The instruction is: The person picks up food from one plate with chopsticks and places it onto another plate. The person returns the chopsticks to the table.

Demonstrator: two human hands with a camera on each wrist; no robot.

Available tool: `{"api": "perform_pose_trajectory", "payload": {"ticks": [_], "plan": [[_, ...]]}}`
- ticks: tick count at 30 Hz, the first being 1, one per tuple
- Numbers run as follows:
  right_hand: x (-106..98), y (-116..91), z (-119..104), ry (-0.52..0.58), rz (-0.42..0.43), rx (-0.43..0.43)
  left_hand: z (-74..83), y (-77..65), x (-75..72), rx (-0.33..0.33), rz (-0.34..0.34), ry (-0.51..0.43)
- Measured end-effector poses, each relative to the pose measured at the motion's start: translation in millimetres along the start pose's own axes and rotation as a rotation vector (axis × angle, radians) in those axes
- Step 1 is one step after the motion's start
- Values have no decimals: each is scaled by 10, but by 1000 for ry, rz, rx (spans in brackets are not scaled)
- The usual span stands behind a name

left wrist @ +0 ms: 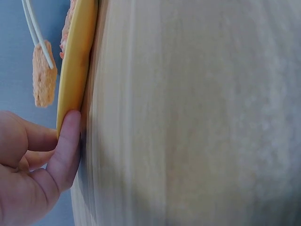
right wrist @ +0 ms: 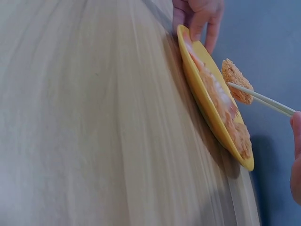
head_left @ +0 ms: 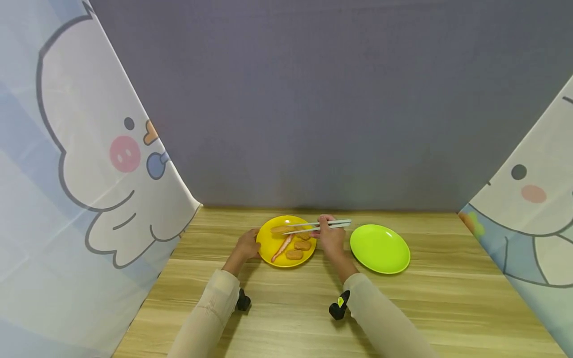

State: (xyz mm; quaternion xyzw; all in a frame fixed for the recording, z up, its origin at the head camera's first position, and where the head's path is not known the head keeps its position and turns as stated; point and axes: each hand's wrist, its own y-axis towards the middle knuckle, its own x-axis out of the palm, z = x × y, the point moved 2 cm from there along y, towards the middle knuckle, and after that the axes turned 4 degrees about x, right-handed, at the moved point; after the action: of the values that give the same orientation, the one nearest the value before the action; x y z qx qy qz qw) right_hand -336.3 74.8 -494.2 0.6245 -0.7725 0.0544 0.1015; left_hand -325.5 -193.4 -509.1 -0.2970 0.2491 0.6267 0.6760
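My left hand (head_left: 246, 243) pinches the left rim of a yellow plate (head_left: 267, 245) standing on the table. With my right hand (head_left: 332, 242) I hold a pair of pale chopsticks (head_left: 342, 222), their tips pointing left over the plate. Between those tips is a breaded, fried-looking piece (right wrist: 236, 81), raised above the plate; the left wrist view also shows this piece (left wrist: 44, 80) clear of the rim. On the plate lie a pink-and-white shrimp (head_left: 283, 247) and several brown breaded nuggets (head_left: 302, 245). The chopsticks partly cover the nugget at the back.
A bright green plate (head_left: 380, 248) rests on the wooden table (head_left: 295, 308), right of my right hand. A grey panel (head_left: 313, 109) rises behind the table. Cartoon-printed cloths (head_left: 103, 209) hang on both sides.
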Motion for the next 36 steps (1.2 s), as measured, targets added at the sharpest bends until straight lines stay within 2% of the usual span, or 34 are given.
{"api": "perform_pose_trajectory", "payload": {"ticks": [6,14,22,30,32,36], "plan": [[91,-47,78,-37,0,-5,9,-7,7,-7,-9,-8],[96,-106,168,-64,-11,-8,24,-14,11,2,2,10],[83,-119,146,-91,-51,-3,29,-31,25,-4,5,-30],[8,-152,65,-59,-74,9,16,-29,27,-16,4,-67],[-20,-150,46,-56,-81,1,20,-26,27,-13,3,-63],[-76,-149,8,-84,-95,-7,35,-24,7,19,9,8]]}}
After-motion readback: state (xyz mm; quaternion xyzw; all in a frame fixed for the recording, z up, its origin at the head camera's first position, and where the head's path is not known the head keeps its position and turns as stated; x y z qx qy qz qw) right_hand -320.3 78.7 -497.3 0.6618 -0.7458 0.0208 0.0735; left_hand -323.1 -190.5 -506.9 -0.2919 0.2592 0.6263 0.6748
